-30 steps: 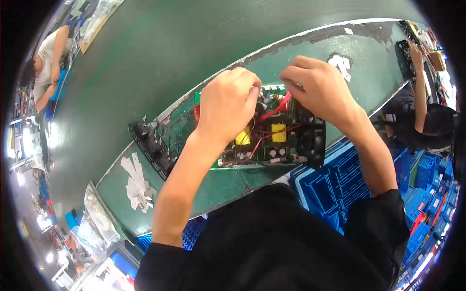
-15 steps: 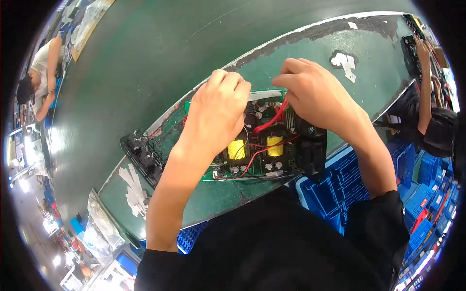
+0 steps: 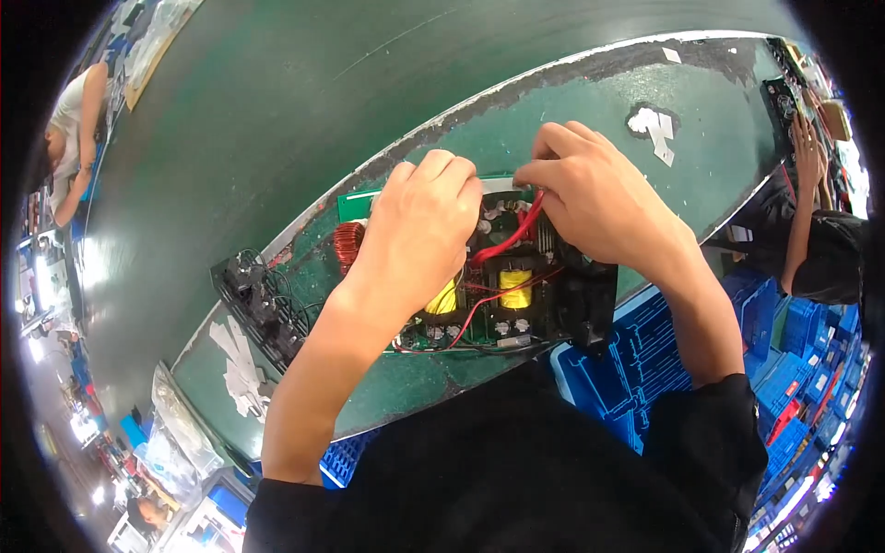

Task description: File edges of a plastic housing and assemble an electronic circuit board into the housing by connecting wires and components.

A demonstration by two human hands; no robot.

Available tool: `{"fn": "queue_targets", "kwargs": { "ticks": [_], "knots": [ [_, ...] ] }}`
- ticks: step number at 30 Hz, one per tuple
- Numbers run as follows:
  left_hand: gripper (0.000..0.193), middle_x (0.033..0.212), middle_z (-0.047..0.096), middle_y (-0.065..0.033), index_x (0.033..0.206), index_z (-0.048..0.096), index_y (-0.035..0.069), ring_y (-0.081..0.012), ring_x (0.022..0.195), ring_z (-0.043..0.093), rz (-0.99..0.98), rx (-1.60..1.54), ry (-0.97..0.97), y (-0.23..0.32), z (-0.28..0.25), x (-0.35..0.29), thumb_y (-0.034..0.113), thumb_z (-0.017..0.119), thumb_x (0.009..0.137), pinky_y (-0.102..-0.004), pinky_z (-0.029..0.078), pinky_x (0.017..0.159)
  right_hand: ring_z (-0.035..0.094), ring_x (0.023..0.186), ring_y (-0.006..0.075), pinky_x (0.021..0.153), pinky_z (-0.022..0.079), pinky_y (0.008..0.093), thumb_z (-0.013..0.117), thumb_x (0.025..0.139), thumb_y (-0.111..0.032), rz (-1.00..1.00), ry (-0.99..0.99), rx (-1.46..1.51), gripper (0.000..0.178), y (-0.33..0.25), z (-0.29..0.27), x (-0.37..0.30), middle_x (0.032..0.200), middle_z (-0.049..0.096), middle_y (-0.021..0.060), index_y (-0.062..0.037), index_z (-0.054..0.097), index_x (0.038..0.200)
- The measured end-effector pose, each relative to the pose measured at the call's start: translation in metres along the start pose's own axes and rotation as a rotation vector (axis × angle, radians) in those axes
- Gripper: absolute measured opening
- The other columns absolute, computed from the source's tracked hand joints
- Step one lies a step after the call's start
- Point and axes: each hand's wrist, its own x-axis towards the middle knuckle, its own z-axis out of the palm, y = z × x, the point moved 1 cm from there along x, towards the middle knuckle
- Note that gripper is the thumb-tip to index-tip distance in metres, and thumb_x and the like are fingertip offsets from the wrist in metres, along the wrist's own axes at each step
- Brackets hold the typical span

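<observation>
A green circuit board [image 3: 359, 205] lies on the green worktable, carrying a copper-wound coil [image 3: 348, 245], two yellow-wrapped transformers [image 3: 515, 289] and a thick red cable [image 3: 508, 244]. Along its far edge runs a pale strip [image 3: 499, 184]. My left hand [image 3: 422, 226] is over the board's left half, fingers curled and closed at the strip's left end. At the strip's right end, beside the upper part of the red cable, my right hand [image 3: 595, 189] has thumb and forefinger pinched together. What either hand grips is hidden. A black part [image 3: 590, 295] adjoins the board's right end.
A black assembly with loose wires [image 3: 253, 295] lies to the left, near white paper strips [image 3: 241, 373]. More white scraps [image 3: 656, 129] lie at the far right. Blue crates [image 3: 613, 369] stand below the table's near edge. Other people work at left and right.
The whole view has shifted slightly. My left hand has moved a little right and nearer relative to the board, uncovering the copper coil. My right hand stays at the strip's right end.
</observation>
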Motion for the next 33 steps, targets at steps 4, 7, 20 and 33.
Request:
{"fn": "queue_targets", "kwargs": {
  "ticks": [4, 7, 20, 33],
  "knots": [
    [0.029, 0.105, 0.063, -0.0090, 0.100, 0.066, -0.002, -0.0262, 0.103, 0.058, 0.012, -0.057, 0.031, -0.004, 0.000, 0.000, -0.007, 0.060, 0.072, -0.0384, 0.047, 0.082, 0.056, 0.094, 0.0301, 0.087, 0.047, 0.0396, 0.059, 0.077, 0.000, -0.007, 0.002, -0.010, 0.022, 0.000, 0.003, -0.001, 0.094, 0.058, 0.0119, -0.0008, 0.072, 0.094],
    [0.030, 0.106, 0.063, -0.0092, 0.101, 0.066, -0.002, -0.0273, 0.103, 0.058, -0.029, -0.042, 0.065, 0.006, -0.007, -0.004, -0.006, 0.060, 0.072, -0.0388, 0.047, 0.083, 0.056, 0.094, 0.0302, 0.087, 0.047, 0.0397, 0.060, 0.076, 0.000, -0.001, 0.002, -0.026, 0.021, 0.002, 0.000, -0.001, 0.094, 0.058, 0.0119, -0.0006, 0.072, 0.093],
    [0.031, 0.109, 0.063, -0.0107, 0.103, 0.065, -0.003, -0.0292, 0.105, 0.058, -0.073, -0.094, 0.065, 0.005, 0.004, -0.001, -0.006, 0.060, 0.072, -0.0396, 0.047, 0.086, 0.056, 0.097, 0.0327, 0.088, 0.048, 0.0410, 0.058, 0.074, 0.002, -0.052, 0.000, -0.003, 0.022, 0.007, 0.000, 0.004, 0.097, 0.059, 0.0131, 0.0005, 0.068, 0.094],
    [0.032, 0.112, 0.063, -0.0121, 0.106, 0.065, -0.003, -0.0293, 0.107, 0.058, -0.093, -0.099, 0.102, 0.006, 0.007, -0.005, -0.006, 0.060, 0.074, -0.0406, 0.048, 0.089, 0.056, 0.095, 0.0318, 0.086, 0.048, 0.0404, 0.059, 0.075, 0.001, -0.037, 0.024, 0.014, 0.017, 0.007, 0.001, 0.002, 0.098, 0.057, 0.0127, 0.0015, 0.066, 0.089]
  ]
}}
